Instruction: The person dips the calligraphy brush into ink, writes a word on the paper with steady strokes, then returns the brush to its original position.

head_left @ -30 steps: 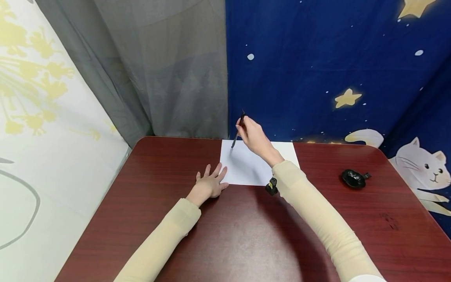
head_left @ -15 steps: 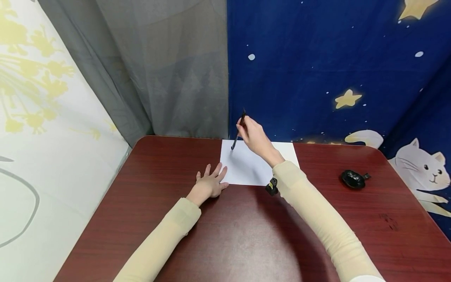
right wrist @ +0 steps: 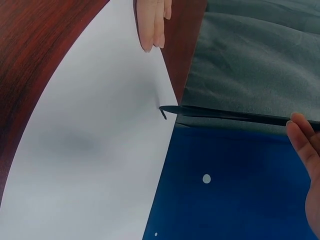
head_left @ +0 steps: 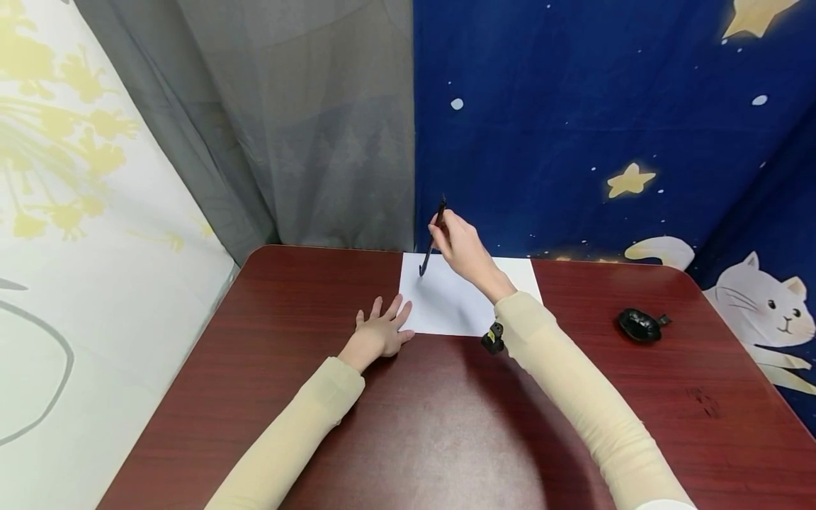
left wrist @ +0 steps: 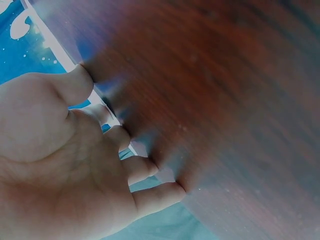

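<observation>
My right hand pinches a slim dark ink brush well above its tip, the shaft steeply tilted. In the right wrist view, the black tip of the brush meets a white sheet of paper beside a short dark stroke. That mark lies near the far left part of the paper. My left hand rests with fingers spread at the near left corner of the sheet, fingertips on its edge. The left wrist view shows the left palm from below, fingertips down on the table.
A small black dish with a short handle sits on the reddish-brown table to the right. Faint dark smudges mark the wood nearer the front. Grey and blue curtains hang behind the far table edge.
The brush tip has shifted slightly toward me across the paper, and a short dark stroke shows at it. My left hand and the sheet stay in place.
</observation>
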Action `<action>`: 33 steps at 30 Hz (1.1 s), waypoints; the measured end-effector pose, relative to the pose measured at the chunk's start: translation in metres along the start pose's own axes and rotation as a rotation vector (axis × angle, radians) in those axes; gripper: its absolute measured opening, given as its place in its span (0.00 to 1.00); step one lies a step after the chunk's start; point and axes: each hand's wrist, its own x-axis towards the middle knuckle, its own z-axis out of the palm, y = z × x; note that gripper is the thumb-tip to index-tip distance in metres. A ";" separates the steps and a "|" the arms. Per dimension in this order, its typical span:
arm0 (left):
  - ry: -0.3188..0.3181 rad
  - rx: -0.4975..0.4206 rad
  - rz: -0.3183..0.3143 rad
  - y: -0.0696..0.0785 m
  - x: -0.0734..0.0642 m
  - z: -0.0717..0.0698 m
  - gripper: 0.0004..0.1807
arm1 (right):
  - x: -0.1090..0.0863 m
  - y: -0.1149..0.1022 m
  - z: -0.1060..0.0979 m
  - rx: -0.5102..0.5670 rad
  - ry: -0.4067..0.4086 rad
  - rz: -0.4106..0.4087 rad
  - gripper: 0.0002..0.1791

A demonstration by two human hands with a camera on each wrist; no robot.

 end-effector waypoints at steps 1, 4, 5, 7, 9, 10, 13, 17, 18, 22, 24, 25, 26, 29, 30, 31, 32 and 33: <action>-0.003 -0.001 -0.003 0.000 0.000 0.000 0.33 | 0.000 0.000 0.000 0.002 -0.002 0.002 0.08; -0.003 -0.010 -0.006 -0.001 0.002 0.002 0.34 | 0.000 -0.001 0.000 0.008 -0.005 0.004 0.08; -0.006 -0.012 -0.011 -0.001 0.002 0.002 0.34 | 0.000 -0.001 0.000 0.009 -0.005 0.003 0.08; -0.008 -0.009 -0.017 -0.001 0.003 0.003 0.34 | 0.000 -0.002 -0.001 0.011 -0.003 -0.003 0.08; -0.007 -0.003 -0.019 -0.003 0.006 0.005 0.34 | 0.000 -0.002 -0.001 0.011 0.001 -0.009 0.08; -0.018 0.002 -0.030 0.000 0.004 0.002 0.34 | 0.000 -0.002 -0.001 0.012 0.004 -0.012 0.09; -0.018 0.005 -0.030 -0.002 0.008 0.005 0.35 | 0.000 -0.002 -0.001 0.017 0.010 -0.019 0.09; -0.017 0.003 -0.032 -0.001 0.008 0.004 0.34 | 0.000 -0.001 -0.001 0.028 0.010 -0.019 0.09; -0.016 0.001 -0.032 -0.001 0.008 0.004 0.34 | 0.000 -0.001 -0.001 0.030 0.009 -0.016 0.10; -0.015 -0.003 -0.033 0.001 0.003 0.000 0.33 | 0.000 -0.002 -0.001 0.036 0.008 -0.009 0.11; -0.019 -0.004 -0.035 0.002 0.000 -0.001 0.33 | 0.000 -0.002 -0.001 0.034 0.011 -0.007 0.11; -0.016 -0.004 -0.033 0.002 0.000 0.000 0.33 | 0.000 -0.003 -0.001 0.034 0.013 -0.007 0.11; -0.015 -0.004 -0.032 0.002 0.000 -0.001 0.33 | 0.000 -0.003 -0.002 0.033 0.013 -0.005 0.10; -0.010 -0.004 -0.029 0.001 0.001 0.001 0.33 | -0.001 -0.004 -0.002 0.035 0.012 0.004 0.10; -0.009 -0.005 -0.029 0.001 0.001 0.001 0.33 | -0.001 -0.004 -0.002 0.038 0.012 0.007 0.11; -0.005 -0.007 -0.026 0.001 0.002 0.002 0.33 | -0.001 -0.005 -0.003 0.041 0.010 0.012 0.11; -0.006 -0.006 -0.026 0.000 0.002 0.002 0.33 | -0.002 -0.005 -0.003 0.046 0.009 0.015 0.10; -0.006 -0.005 -0.026 0.000 0.002 0.002 0.33 | -0.002 -0.006 -0.003 0.049 0.011 0.017 0.11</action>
